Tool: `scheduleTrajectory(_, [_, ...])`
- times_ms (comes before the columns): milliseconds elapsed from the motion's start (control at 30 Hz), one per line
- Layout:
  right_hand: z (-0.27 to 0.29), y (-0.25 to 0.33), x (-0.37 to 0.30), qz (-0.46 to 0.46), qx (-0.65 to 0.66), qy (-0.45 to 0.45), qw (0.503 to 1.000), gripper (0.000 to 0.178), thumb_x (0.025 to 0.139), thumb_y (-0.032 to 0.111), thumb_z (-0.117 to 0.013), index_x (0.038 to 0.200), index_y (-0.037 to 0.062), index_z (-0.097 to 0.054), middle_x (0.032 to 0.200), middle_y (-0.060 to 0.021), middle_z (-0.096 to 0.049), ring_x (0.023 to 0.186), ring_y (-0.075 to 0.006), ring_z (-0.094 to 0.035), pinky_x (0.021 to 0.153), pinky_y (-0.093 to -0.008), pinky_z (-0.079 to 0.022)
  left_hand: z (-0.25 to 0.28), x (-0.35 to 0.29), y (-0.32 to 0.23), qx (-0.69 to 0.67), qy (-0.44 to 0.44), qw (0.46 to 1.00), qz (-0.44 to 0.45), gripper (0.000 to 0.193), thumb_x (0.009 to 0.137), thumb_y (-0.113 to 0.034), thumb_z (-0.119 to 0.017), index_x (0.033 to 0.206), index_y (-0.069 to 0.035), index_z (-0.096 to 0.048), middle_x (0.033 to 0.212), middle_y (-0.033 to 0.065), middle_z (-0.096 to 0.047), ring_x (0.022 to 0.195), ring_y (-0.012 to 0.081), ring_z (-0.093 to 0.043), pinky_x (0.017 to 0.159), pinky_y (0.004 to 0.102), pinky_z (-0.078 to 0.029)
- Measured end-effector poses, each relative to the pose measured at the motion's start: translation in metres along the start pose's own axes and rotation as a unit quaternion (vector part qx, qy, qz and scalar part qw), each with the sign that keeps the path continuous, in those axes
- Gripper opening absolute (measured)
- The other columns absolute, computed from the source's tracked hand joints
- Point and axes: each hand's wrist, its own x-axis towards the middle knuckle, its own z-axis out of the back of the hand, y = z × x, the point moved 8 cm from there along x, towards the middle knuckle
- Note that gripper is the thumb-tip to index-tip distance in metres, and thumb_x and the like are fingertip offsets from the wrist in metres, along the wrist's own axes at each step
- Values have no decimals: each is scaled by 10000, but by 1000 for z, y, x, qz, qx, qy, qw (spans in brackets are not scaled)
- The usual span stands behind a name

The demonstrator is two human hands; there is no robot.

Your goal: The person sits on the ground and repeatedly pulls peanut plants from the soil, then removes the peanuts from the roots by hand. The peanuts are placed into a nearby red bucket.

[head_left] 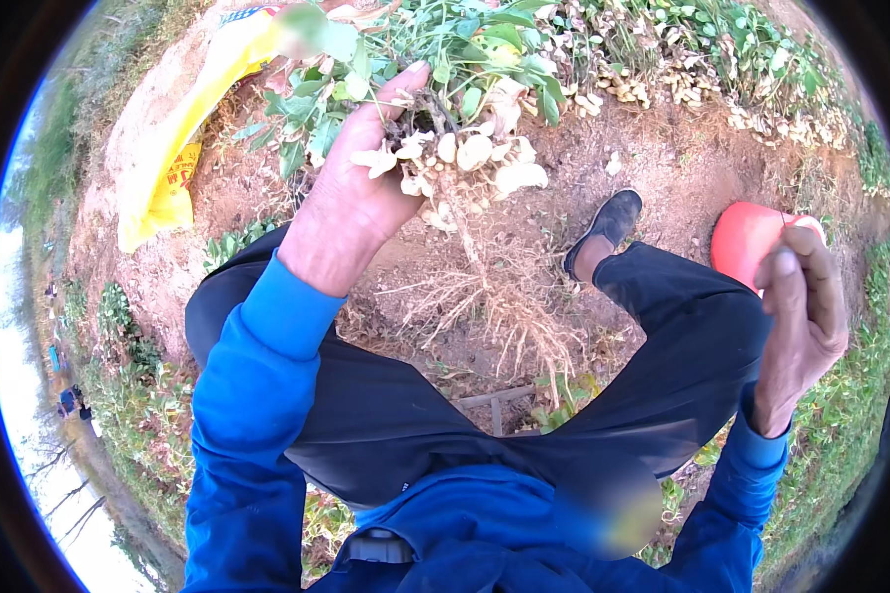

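Note:
My left hand (371,188) is closed around the stems of an uprooted peanut plant (465,163). Pale peanut pods cluster beside the fingers, the long roots hang down toward my lap, and the green leaves spread on the far side. Off to the right, my right hand (806,311) is raised with thumb and fingertips drawn together in front of a red tub (747,242). A thin dark strand shows at those fingertips; whatever they hold is too small to name.
Pulled peanut plants (653,59) with pods lie in a row across the far side. A yellow sack (173,178) is spread on the soil at the left. My bent legs frame the bare earth (524,232), with my dark shoe (615,219) near the tub.

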Motion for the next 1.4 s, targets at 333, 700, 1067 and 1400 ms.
scheduleTrajectory(333, [-185,94,-15,318,14,224,921,338,790,1,-770,1114,39,-681,1079,-114,-670,936,-219,-680,760,-315,-542,-2,5,7,-4,40,999,37,366,1035,-265,-528,1240,38,-557,1120,173,-684,985,266,-696,878,405,-589])
scheduleTrajectory(700, [-194,78,-35,330,-19,188,925,280,759,-10,-747,1016,38,-648,969,-127,-674,848,-308,-657,731,-386,-532,16,-5,-3,139,-131,980,-61,228,985,-190,-600,1119,-9,-633,987,102,-720,849,203,-714,807,352,-609])
scheduleTrajectory(1067, [-177,47,-14,99,27,174,979,198,813,-3,-726,990,17,-641,839,-64,-680,681,-138,-656,571,-279,-505,26,-30,-41,141,-257,937,-190,452,1088,-413,-294,1130,-17,-510,1126,169,-601,987,312,-650,890,513,-590])
scheduleTrajectory(1400, [-218,17,-48,-286,365,408,786,245,971,171,-651,1118,-25,-638,807,-59,-667,653,-76,-613,547,-201,-477,12,-21,-18,87,-17,993,-81,877,886,-634,-599,1413,40,-400,1372,366,-469,1242,490,-527,941,622,-541])
